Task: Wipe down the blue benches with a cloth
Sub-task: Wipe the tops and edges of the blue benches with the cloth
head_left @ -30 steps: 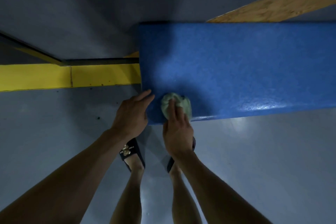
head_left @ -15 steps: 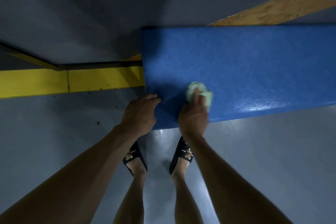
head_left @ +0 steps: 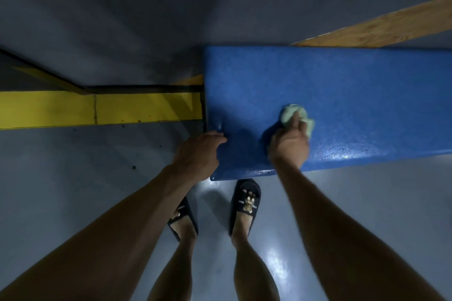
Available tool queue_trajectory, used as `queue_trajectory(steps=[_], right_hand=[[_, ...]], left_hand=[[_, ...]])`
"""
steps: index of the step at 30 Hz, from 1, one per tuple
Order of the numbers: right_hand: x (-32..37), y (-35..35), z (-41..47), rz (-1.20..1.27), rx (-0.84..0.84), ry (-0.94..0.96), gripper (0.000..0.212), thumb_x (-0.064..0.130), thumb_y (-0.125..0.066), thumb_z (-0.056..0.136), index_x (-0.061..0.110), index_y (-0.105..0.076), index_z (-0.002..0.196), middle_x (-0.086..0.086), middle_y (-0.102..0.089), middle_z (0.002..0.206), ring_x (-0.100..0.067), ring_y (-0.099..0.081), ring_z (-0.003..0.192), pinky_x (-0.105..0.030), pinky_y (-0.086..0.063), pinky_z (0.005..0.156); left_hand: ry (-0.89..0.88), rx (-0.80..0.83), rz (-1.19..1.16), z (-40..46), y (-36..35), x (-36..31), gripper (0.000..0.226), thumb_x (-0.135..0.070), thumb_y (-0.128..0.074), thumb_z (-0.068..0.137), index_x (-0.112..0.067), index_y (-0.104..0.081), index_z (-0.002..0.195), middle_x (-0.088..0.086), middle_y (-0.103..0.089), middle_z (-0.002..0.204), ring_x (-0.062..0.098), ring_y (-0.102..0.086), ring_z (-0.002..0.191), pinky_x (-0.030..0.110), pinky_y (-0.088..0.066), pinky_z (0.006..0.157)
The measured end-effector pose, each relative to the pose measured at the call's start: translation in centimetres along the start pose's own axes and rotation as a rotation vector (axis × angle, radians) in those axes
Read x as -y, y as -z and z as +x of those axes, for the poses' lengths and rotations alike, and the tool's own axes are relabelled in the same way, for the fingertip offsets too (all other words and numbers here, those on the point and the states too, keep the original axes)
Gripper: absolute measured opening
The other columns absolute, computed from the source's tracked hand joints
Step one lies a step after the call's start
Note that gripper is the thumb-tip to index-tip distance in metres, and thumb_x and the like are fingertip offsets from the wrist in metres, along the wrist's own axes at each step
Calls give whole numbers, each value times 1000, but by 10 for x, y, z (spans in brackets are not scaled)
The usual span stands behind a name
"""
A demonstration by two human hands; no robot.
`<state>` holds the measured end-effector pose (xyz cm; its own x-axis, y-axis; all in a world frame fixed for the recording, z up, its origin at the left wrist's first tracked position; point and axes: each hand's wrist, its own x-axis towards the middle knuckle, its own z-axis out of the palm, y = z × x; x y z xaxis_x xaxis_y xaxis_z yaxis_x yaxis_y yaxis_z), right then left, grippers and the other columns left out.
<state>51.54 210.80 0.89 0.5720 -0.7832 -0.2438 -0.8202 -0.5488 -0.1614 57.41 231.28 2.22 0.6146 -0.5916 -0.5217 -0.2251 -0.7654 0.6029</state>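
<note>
A blue bench (head_left: 354, 90) runs from the middle of the view off to the right, its near edge glossy and wet. My right hand (head_left: 289, 146) grips a crumpled pale green cloth (head_left: 297, 116) and presses it on the bench top near the front edge. My left hand (head_left: 198, 154) rests on the bench's near left corner, fingers curved over the end edge.
A yellow painted kerb (head_left: 97, 111) meets the bench's left end. A light wooden board (head_left: 381, 27) slants behind the bench at upper right. The grey floor (head_left: 73, 178) spreads below, with my feet in black slippers (head_left: 245, 203) just before the bench.
My right hand has slid the cloth to the right and slightly away from the front edge along the bench top. My left hand has stayed at the corner.
</note>
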Motion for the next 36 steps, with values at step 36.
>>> queue_trajectory(steps=[36], right_hand=[[75, -4, 90, 173, 3, 38, 65, 18, -45, 96, 22, -19, 155, -8, -24, 159, -29, -20, 146, -40, -27, 114]], left_hand=[[113, -119, -153, 34, 27, 5, 54, -4, -45, 96, -18, -40, 148, -2, -30, 159, 19, -37, 142, 30, -32, 115]])
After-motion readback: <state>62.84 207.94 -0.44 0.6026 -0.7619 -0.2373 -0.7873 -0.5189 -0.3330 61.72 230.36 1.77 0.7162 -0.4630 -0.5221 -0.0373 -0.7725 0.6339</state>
